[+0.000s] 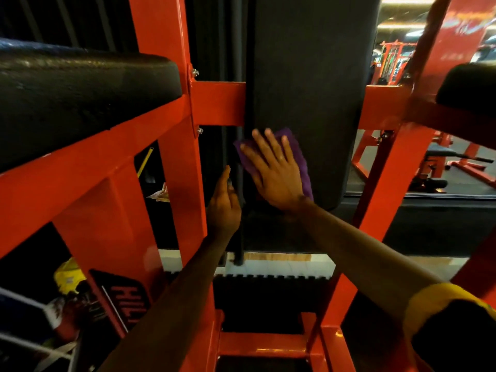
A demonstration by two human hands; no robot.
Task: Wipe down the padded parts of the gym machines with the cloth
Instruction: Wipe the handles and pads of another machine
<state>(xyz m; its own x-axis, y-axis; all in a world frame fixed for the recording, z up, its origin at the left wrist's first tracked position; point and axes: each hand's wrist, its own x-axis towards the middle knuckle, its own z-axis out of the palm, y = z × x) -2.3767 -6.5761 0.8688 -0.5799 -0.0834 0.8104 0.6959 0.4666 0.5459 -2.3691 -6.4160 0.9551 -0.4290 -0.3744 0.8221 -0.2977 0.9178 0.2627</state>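
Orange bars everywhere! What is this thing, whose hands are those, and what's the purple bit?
This is a gym machine, seen by a camera worn on a person's head, so the arms reaching in are that person's own. The orange bars are its frame, and the black parts are soft pads. The right hand lies flat on a purple cloth, pressing it on the tall middle pad to wipe it. The left hand is at that pad's edge beside a black rod; its fingers are hidden. A left pad and a right pad sit at the sides.
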